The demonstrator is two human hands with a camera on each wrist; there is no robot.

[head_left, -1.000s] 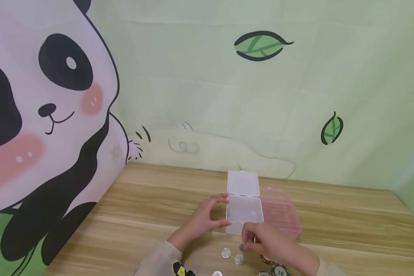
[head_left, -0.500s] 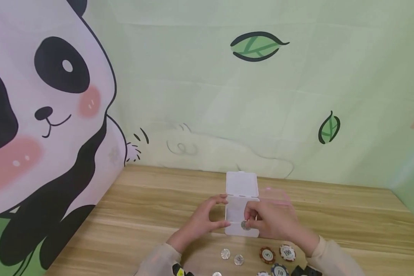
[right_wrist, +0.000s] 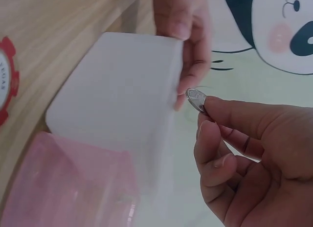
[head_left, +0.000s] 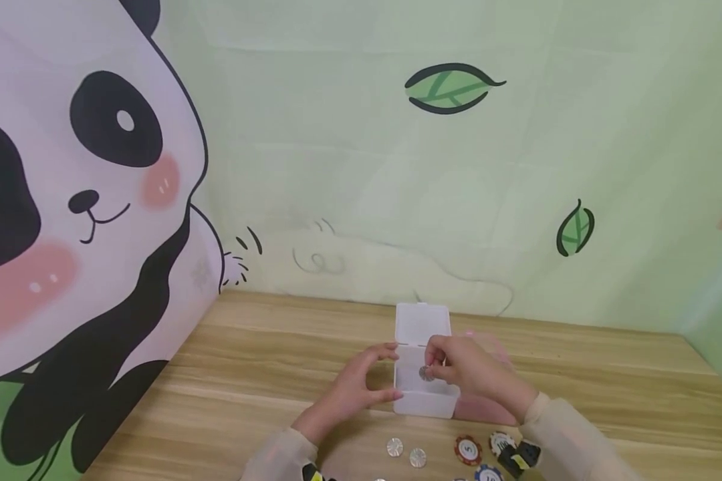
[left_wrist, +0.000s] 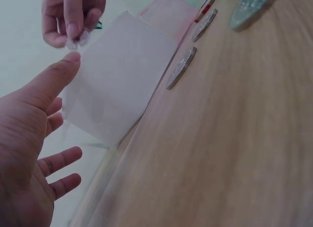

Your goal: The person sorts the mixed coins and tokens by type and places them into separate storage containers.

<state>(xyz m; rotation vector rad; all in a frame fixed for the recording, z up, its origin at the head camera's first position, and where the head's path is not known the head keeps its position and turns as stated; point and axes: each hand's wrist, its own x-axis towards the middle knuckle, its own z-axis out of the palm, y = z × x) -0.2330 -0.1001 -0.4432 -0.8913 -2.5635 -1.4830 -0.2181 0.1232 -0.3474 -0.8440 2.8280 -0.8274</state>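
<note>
A small white plastic box (head_left: 425,404) stands on the table, its lid (head_left: 422,325) swung back. My left hand (head_left: 361,382) steadies the box from its left side, thumb at the near corner and fingertips at the far one. The little and ring fingers (left_wrist: 61,161) extend freely in the left wrist view. Over the box's opening, my right hand (head_left: 457,361) pinches a silver coin (right_wrist: 196,98) between thumb and forefinger. The coin is tilted on edge in the right wrist view. Two more silver coins (head_left: 394,447) lie in front of the box.
Right of the white box stands a translucent pink box (head_left: 487,409). Several poker chips, including a red one (head_left: 467,450) and a blue one (head_left: 489,473), lie near the front. A green curtain with a printed panda (head_left: 114,167) hangs along the table's back edge.
My right hand has lifted the coin from the tabletop in front of the box and carried it up over the box's opening. The left hand has stayed at the box's left side.
</note>
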